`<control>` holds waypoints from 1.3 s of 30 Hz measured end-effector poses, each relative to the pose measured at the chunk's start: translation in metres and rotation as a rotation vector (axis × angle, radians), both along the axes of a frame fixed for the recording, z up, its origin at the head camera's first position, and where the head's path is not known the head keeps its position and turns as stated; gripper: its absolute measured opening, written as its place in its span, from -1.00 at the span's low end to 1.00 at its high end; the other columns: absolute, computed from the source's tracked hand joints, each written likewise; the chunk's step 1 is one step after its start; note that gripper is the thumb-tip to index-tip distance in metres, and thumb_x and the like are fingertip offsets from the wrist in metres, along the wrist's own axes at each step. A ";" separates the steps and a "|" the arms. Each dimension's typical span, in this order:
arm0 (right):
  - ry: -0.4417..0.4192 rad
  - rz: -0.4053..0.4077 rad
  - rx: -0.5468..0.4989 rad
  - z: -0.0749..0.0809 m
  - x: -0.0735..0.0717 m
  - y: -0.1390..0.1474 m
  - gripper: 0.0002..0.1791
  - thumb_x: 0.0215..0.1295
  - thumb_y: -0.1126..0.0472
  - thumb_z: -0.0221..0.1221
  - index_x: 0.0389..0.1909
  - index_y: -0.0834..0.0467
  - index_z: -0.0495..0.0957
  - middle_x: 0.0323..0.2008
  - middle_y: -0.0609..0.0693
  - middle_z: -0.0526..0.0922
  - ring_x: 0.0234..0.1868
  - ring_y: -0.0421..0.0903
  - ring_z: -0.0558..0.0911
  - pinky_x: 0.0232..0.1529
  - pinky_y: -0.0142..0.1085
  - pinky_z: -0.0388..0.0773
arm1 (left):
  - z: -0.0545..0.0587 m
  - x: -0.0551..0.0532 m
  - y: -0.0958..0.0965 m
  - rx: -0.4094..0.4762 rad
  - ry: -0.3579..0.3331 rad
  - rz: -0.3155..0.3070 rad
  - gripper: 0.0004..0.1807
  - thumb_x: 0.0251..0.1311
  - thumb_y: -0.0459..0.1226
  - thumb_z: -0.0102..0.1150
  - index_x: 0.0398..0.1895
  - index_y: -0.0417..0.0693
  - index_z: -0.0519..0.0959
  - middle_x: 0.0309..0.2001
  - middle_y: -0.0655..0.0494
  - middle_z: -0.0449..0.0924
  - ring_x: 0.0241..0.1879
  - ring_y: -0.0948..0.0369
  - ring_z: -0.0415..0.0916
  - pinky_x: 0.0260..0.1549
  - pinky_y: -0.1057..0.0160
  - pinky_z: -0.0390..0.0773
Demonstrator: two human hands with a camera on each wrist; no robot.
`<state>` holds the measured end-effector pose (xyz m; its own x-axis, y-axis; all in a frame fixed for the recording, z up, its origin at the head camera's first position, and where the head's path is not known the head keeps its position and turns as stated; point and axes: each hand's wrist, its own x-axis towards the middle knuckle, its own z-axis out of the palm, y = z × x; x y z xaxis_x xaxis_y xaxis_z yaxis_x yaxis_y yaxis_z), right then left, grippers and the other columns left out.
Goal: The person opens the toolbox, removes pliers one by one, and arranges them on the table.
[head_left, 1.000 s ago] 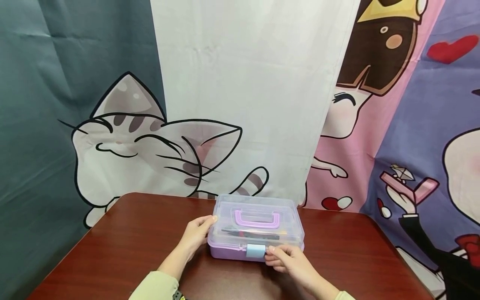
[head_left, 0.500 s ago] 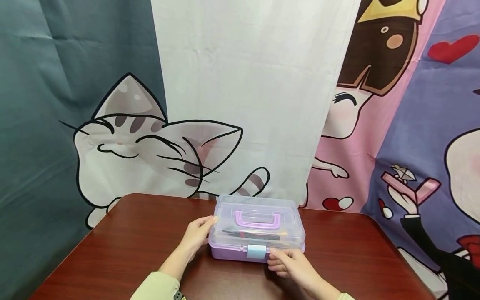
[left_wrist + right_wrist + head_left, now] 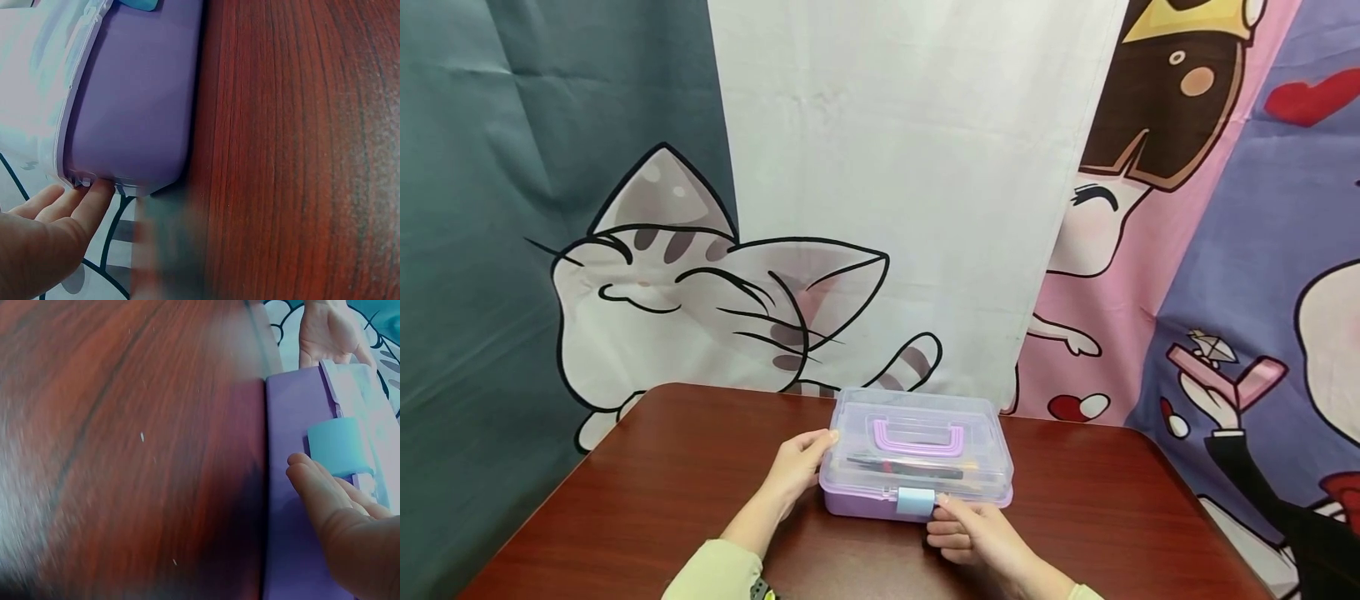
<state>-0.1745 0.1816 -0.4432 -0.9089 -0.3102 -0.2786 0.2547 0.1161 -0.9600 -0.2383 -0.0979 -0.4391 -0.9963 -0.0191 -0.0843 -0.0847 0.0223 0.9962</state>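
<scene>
A plastic storage box stands on the table, with a purple base, a clear lid and a purple carry handle. Pens or similar slim sticks show through the lid. A pale blue latch lies over the front seam. At the box's left end, my left hand has its thumb by the lid's edge; its extended fingers touch the end wall under the rim in the left wrist view. My right hand is at the front, thumb tip at the latch's right edge, other fingers loosely bent below.
The brown wooden table spreads out on both sides of the box. Behind it hangs a printed cloth with a cartoon cat and figures, close to the table's far edge.
My right hand's lower fingers have dropped and spread away from its thumb, which stays by the latch. The left hand keeps its place; the whole head view has shifted slightly.
</scene>
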 end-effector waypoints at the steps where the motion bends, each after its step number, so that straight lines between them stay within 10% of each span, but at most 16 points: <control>1: -0.013 0.000 -0.016 -0.001 0.000 -0.001 -0.17 0.38 -0.17 -0.06 0.13 0.62 0.27 -0.06 0.37 0.62 -0.11 0.03 0.68 -0.08 -0.12 0.67 | 0.000 0.000 0.000 0.001 0.000 0.000 -0.34 0.25 -0.01 0.12 0.22 -0.35 0.38 0.09 -0.26 0.51 -0.01 0.04 0.54 -0.09 0.01 0.65; 39: -0.150 -0.158 -0.176 -0.016 -0.002 -0.028 -0.08 0.26 -0.26 0.07 0.12 0.59 0.21 -0.19 0.15 0.68 -0.17 -0.08 0.68 -0.09 -0.20 0.68 | 0.001 -0.003 -0.001 -0.009 -0.016 0.004 -0.34 0.22 0.02 0.14 0.19 -0.32 0.42 0.09 -0.23 0.52 -0.01 0.07 0.54 -0.08 0.04 0.65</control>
<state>-0.1762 0.1540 -0.4587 -0.9025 -0.2231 -0.3684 0.3974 -0.1018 -0.9120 -0.2416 -0.0988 -0.4382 -0.9947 -0.0241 -0.1000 -0.1007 0.0304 0.9945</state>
